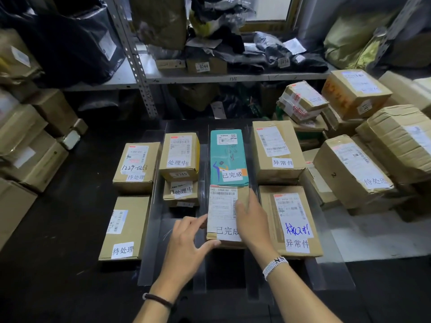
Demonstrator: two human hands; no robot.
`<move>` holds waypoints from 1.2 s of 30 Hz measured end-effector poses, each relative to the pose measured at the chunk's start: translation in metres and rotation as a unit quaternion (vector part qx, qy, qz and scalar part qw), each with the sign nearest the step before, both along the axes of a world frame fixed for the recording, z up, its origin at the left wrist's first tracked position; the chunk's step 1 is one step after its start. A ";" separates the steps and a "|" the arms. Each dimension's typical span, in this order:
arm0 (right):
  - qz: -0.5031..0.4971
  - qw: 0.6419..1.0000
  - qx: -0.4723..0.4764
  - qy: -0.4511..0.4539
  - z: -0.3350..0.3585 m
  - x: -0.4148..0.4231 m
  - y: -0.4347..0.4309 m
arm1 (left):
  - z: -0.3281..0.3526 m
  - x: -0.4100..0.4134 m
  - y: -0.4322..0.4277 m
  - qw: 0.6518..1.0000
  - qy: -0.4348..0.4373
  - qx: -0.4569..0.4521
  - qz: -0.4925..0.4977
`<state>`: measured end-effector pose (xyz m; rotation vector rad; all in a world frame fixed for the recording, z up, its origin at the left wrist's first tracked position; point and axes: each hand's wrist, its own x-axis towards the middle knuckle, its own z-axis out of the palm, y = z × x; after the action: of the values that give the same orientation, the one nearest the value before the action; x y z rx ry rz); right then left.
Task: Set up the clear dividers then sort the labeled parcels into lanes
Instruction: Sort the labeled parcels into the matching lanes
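A small brown parcel labeled 已完成 lies in the third lane, just in front of a teal parcel with the same label. My left hand grips its left and front edge. My right hand presses on its right side. Clear dividers stand upright between the lanes on the dark floor. The left lane holds two 待处理 boxes, the second lane two 处理中 boxes, and the right lane two 异常件 boxes.
A heap of unsorted cardboard parcels sits at the right. More boxes are stacked at the left. A metal shelf with bags and small boxes runs along the back.
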<state>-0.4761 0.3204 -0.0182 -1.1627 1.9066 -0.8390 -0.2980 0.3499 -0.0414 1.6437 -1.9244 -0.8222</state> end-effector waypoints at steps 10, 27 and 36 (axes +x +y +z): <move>-0.003 0.991 -0.075 0.113 0.035 0.017 0.013 | 0.014 0.001 0.005 0.997 -0.070 -0.014 -0.011; 0.409 0.891 -0.142 0.139 0.122 0.418 -0.033 | 0.133 0.414 0.038 0.907 -0.104 -0.163 0.374; 0.227 0.954 0.074 -0.181 0.116 0.611 -0.095 | 0.108 0.565 -0.071 0.860 0.195 0.015 0.471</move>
<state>0.1351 0.2257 0.0981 -1.1953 1.3100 -0.5926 0.2673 0.2792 0.0664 1.9373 -0.6636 -0.6681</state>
